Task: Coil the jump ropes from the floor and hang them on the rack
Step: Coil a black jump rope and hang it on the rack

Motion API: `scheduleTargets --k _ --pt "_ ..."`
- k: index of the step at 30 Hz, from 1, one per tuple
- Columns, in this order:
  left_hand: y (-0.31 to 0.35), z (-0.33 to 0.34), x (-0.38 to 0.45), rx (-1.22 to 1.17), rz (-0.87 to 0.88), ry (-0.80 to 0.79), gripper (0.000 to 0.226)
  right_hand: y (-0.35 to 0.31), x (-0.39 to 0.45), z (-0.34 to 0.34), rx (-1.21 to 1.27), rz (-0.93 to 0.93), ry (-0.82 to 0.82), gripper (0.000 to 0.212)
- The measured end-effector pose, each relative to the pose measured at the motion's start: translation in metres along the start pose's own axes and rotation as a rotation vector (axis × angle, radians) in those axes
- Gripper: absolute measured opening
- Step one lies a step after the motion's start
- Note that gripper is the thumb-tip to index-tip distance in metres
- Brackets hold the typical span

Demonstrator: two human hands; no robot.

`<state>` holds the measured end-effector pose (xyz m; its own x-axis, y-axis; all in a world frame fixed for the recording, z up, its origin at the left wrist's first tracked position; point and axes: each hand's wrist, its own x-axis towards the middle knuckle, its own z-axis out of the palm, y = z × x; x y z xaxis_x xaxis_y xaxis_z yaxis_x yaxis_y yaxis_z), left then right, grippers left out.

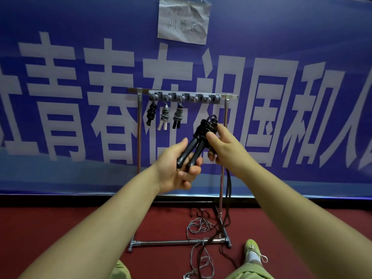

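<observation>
My left hand grips the two black handles of a black jump rope. My right hand holds the rope's wound coil just above the handles. The rest of this rope hangs from my right hand down to the floor. Behind stands the metal rack with a grey hook bar. Three coiled ropes hang on its left hooks: a black one, a grey one with white handles and a grey one with black handles. A loose grey rope lies tangled on the floor.
A blue banner with large white characters covers the wall behind the rack. The floor is red. My foot in a yellow-green shoe stands right of the rack's base bar.
</observation>
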<state>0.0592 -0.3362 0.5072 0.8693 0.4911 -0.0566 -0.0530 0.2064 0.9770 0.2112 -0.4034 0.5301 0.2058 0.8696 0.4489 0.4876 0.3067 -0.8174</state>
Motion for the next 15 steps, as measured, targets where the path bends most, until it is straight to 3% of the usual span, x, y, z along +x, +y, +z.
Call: scheduleTargets --k 5,9,15 --pt "0.003 0.007 -0.001 0.243 0.059 0.226 0.066 0.008 0.000 -0.001 -0.037 0.002 0.034 0.024" --pt "0.003 0.014 0.004 0.347 0.050 0.375 0.063 0.014 -0.001 0.001 -0.151 0.139 0.086 0.027" --pt "0.001 0.018 0.010 0.712 0.137 0.531 0.052 0.013 -0.006 -0.001 -0.271 0.235 0.047 0.051"
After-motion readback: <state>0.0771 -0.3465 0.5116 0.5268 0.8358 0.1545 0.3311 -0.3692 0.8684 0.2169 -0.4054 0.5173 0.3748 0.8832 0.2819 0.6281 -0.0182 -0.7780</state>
